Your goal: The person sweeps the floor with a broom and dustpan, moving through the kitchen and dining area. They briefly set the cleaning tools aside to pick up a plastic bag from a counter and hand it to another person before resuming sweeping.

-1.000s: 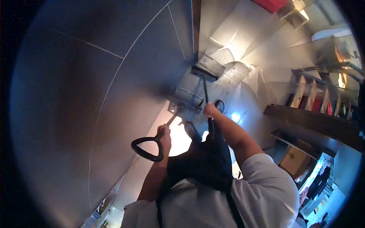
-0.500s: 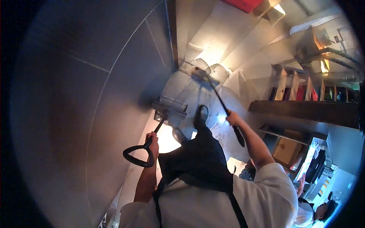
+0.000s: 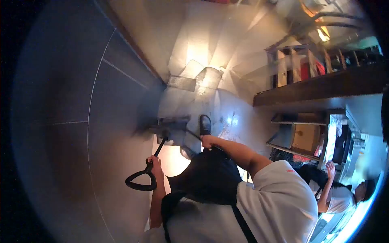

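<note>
My left hand is wrapped round the black handle of a dustpan, just ahead of its loop grip. The dustpan rests on the floor near the dark wall, left of my feet. Closed round the thin dark stick of a broom, my right hand is close in front of my black apron. The broom's head is at the dustpan, dark and blurred. One black shoe stands just right of the dustpan.
A dark wall runs along the left. On the right are a counter edge and a shelf unit with a cardboard box. Another person is at the lower right. Floor tiles show ahead.
My right hand has come in toward my body and left, bringing the broom from the far floor to the dustpan. The view has shifted, and the other person shows more fully.
</note>
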Motion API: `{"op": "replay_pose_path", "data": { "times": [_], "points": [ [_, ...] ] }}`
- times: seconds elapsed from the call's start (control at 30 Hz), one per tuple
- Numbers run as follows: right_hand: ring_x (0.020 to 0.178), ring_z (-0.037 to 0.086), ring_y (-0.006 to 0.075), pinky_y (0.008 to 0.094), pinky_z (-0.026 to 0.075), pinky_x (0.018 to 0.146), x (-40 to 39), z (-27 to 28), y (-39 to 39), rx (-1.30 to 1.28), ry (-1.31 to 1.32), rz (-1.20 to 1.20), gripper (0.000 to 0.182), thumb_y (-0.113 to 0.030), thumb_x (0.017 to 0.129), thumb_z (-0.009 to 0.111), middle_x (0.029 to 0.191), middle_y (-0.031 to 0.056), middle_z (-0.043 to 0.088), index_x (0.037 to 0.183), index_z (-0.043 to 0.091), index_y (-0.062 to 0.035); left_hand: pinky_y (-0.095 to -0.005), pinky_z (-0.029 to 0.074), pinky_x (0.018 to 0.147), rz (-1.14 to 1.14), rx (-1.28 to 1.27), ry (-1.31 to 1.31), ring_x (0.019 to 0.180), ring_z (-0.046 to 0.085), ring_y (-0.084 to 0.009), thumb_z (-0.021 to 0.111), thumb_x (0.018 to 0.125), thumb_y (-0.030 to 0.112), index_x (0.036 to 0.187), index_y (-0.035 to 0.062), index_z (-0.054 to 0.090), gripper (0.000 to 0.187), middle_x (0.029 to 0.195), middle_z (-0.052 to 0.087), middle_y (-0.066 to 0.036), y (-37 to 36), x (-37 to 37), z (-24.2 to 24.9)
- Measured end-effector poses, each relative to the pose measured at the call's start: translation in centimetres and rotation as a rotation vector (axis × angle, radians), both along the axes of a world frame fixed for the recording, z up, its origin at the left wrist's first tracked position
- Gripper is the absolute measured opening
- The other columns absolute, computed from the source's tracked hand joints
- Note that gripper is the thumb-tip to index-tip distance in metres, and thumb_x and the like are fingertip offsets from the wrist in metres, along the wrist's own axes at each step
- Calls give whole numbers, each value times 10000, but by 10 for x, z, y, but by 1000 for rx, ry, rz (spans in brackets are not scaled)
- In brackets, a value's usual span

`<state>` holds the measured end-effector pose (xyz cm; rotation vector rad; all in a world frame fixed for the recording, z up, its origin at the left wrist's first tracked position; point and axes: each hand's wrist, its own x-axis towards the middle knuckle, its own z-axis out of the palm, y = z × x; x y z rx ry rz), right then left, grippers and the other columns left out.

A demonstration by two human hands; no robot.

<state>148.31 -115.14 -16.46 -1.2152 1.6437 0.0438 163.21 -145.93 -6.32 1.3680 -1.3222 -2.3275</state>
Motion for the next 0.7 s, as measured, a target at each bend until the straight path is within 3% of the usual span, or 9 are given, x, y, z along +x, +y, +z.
{"op": "replay_pose_path", "data": {
  "times": [0.03,0.07,0.13,0.23,0.27,0.4,0.5,0.53,0.7],
  "points": [
    [781,617,309,428,452,757,6,0,4,-136,2,57,342,-313,640,685,824,162,638,841,661,-37,-420,369,910,-2,-78,-65,1061,468,-216,542,859,165,917,146,416,140,1014,472,-34,4,-3,3],
    [762,620,306,435,461,721,18,0,12,-101,29,-200,347,-294,651,678,815,168,637,881,646,-36,-410,372,904,-30,-97,-37,1060,469,-216,541,862,168,923,146,414,142,1016,472,-33,6,-3,6],
    [697,620,317,440,476,605,5,112,6,126,-6,-875,429,-199,690,623,811,195,624,1079,524,-46,-390,379,893,-90,-137,16,1059,472,-215,538,867,174,935,147,411,146,1019,472,-29,2,4,1],
    [716,618,329,414,476,604,12,130,38,60,0,-1296,492,-160,702,560,815,208,615,1166,429,-63,-415,350,876,-54,-59,-37,1010,470,-193,553,840,100,929,153,407,178,995,469,-25,9,-5,23],
    [741,610,355,417,474,631,21,142,53,-18,-64,-1407,516,-176,703,539,848,227,610,1189,415,-55,-446,286,875,33,353,351,960,452,-187,554,803,60,939,142,411,214,951,462,-29,-21,21,-31],
    [621,600,288,374,477,609,71,168,114,-66,228,-1447,536,-266,734,560,826,192,614,1203,414,-52,-374,307,840,-13,77,102,929,451,-181,554,831,122,985,105,442,191,974,483,-42,1,0,-6],
    [563,583,259,362,480,607,120,243,125,63,8,-1753,612,-361,734,605,833,183,606,1211,397,-40,-319,322,815,41,53,48,906,451,-176,554,852,168,1020,78,466,210,992,498,-52,17,-8,19],
    [819,595,358,426,453,727,135,262,127,110,-59,-1867,653,-411,722,614,890,236,606,1200,412,-16,-301,327,806,56,22,44,898,450,-174,554,859,184,1032,69,474,223,998,503,-55,20,-11,24],
    [759,616,291,383,470,668,232,215,144,36,114,-2144,504,-410,702,628,796,214,616,902,600,51,-335,324,925,-179,-212,15,1035,459,-189,530,852,378,1233,121,386,481,1193,467,-30,6,-36,24]
  ]
}}
